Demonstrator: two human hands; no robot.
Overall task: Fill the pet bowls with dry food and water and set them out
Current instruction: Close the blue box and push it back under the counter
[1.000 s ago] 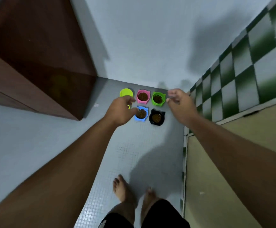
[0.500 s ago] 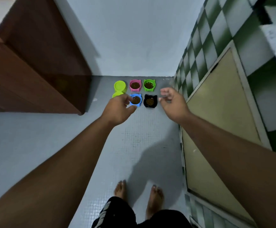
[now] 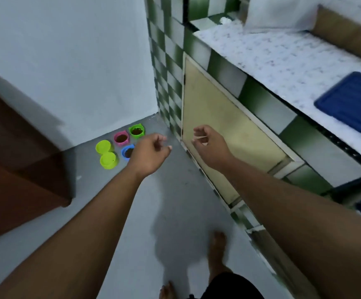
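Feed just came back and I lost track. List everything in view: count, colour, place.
Lime bowls: two, no food visible, floor, leftmost.
Pink bowl: one, dry food, near wall.
Green bowl: one, dry food, by corner.
Blue bowl: one, dry food, partly behind left hand.
Wooden cabinet: one, brown, left.
Cupboard door: one, beige, under counter.
Blue tray: one, on countertop.
Left hand: empty.
Right hand: empty.
Bare feet: two, bottom.

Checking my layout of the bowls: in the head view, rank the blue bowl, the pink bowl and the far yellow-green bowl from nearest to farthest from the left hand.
From the left hand:
1. Blue bowl, partly hidden behind the hand.
2. Pink bowl, behind the blue one, nearer the wall.
3. Far yellow-green bowl, leftmost, toward the wooden cabinet.
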